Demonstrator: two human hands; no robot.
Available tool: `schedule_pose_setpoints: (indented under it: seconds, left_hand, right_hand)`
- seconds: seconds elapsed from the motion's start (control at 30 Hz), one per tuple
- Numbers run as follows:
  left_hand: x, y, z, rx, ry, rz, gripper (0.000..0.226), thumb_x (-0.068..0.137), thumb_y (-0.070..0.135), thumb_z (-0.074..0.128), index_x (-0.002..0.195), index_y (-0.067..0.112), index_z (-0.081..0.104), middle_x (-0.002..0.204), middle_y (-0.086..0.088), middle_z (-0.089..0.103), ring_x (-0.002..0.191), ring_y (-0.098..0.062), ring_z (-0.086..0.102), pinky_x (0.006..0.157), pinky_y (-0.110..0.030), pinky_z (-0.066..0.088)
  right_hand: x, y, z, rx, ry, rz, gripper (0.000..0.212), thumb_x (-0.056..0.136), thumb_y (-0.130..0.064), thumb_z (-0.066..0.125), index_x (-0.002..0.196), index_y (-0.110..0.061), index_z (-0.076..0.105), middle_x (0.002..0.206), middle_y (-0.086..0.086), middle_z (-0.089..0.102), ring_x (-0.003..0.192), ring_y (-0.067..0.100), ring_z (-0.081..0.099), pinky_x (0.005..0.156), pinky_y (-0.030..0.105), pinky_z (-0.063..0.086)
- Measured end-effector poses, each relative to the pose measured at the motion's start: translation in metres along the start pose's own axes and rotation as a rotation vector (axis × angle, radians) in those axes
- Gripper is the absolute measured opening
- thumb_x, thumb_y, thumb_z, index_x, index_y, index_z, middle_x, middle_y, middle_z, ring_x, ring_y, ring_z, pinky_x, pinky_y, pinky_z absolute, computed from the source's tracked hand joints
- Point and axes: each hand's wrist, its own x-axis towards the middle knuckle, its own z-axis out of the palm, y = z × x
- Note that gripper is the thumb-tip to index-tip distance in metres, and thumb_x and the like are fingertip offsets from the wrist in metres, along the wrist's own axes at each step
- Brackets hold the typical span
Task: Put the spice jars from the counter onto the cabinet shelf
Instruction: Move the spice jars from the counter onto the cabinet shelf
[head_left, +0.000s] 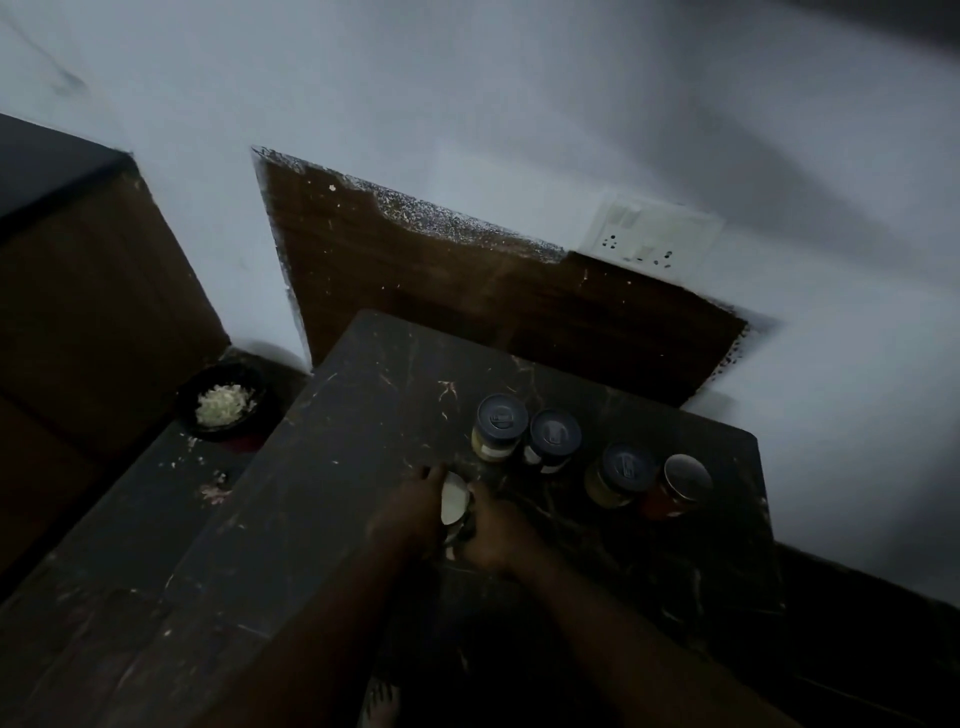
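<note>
Both of my hands hold one jar with a pale lid (454, 500) on the dark marbled counter (363, 415). My left hand (410, 514) grips its left side and my right hand (493, 525) grips its right side. The jar's body is mostly hidden between them. Behind and to the right stand several more spice jars: a blue-lidded yellow jar (497, 427), a blue-lidded dark jar (551, 440), a blue-lidded mustard-coloured jar (619, 474) and a silver-lidded red jar (675, 487). A brown cabinet (88, 312) stands at the left. No shelf is visible.
A black bowl of pale chopped food (222, 401) sits on a lower dark surface at the left. A brown wooden panel (467, 291) and a white socket plate (652, 236) are on the wall behind the counter. The scene is dim.
</note>
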Motion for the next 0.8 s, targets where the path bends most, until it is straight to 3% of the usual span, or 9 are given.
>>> schedule_pose_setpoints:
  seconds: [0.13,0.27,0.4,0.53,0.6,0.73,0.8]
  left_hand:
    - [0.000,0.008,-0.013,-0.066,0.068,-0.013,0.085,0.069,0.056,0.077,0.137,0.020,0.041,0.131,-0.007,0.061,0.108,-0.026,0.065,0.076,-0.033,0.051]
    - [0.003,0.030,-0.046,-0.221,0.187,0.018,0.091,0.067,0.071,0.068,0.134,0.017,0.041,0.120,-0.008,0.066,0.101,-0.027,0.067,0.083,-0.037,0.056]
    - [0.008,0.057,-0.086,-0.262,0.345,0.083,0.088,0.065,0.079,0.064,0.132,0.026,0.044,0.116,0.000,0.065,0.095,-0.019,0.066,0.080,-0.039,0.058]
    - [0.008,0.085,-0.123,-0.311,0.536,0.149,0.073,0.063,0.086,0.062,0.114,0.035,0.052,0.104,0.013,0.062,0.086,-0.009,0.061,0.067,-0.030,0.053]
    - [0.006,0.102,-0.145,-0.346,0.628,0.186,0.073,0.062,0.087,0.064,0.112,0.034,0.055,0.101,0.016,0.061,0.085,-0.006,0.061,0.064,-0.028,0.050]
    - [-0.002,0.136,-0.193,-0.452,0.724,0.301,0.068,0.060,0.085,0.069,0.106,0.036,0.055,0.095,0.016,0.062,0.082,0.000,0.061,0.061,-0.019,0.047]
    - [-0.008,0.155,-0.216,-0.526,0.769,0.364,0.063,0.061,0.082,0.072,0.102,0.039,0.051,0.085,0.016,0.064,0.076,0.005,0.063,0.056,-0.012,0.043]
  right_hand:
    - [-0.005,0.003,-0.015,0.007,0.062,-0.131,0.094,0.074,-0.037,0.083,0.152,-0.027,0.031,0.148,0.004,0.051,0.135,0.028,0.051,0.104,0.039,0.045]
    - [-0.011,-0.004,-0.038,0.010,0.240,-0.235,0.098,0.076,-0.042,0.077,0.157,-0.029,0.023,0.156,0.000,0.043,0.138,0.021,0.047,0.109,0.039,0.044]
    - [-0.017,-0.013,-0.067,0.018,0.402,-0.338,0.105,0.080,-0.046,0.076,0.161,-0.027,0.011,0.163,0.001,0.030,0.143,0.018,0.040,0.112,0.034,0.041]
    - [-0.027,-0.022,-0.100,0.079,0.554,-0.455,0.109,0.076,-0.054,0.077,0.160,-0.027,0.014,0.163,0.001,0.028,0.144,0.012,0.036,0.112,0.027,0.038]
    - [-0.030,-0.028,-0.118,0.144,0.607,-0.507,0.112,0.075,-0.046,0.083,0.161,-0.026,0.015,0.163,-0.002,0.028,0.145,0.008,0.033,0.113,0.025,0.037]
    - [-0.042,-0.053,-0.156,0.243,0.761,-0.580,0.104,0.076,-0.055,0.078,0.159,-0.033,0.020,0.160,-0.012,0.032,0.142,-0.003,0.034,0.106,0.007,0.032]
    - [-0.051,-0.070,-0.180,0.257,0.856,-0.595,0.100,0.073,-0.058,0.073,0.156,-0.039,0.023,0.158,-0.014,0.035,0.138,-0.005,0.036,0.106,0.012,0.037]
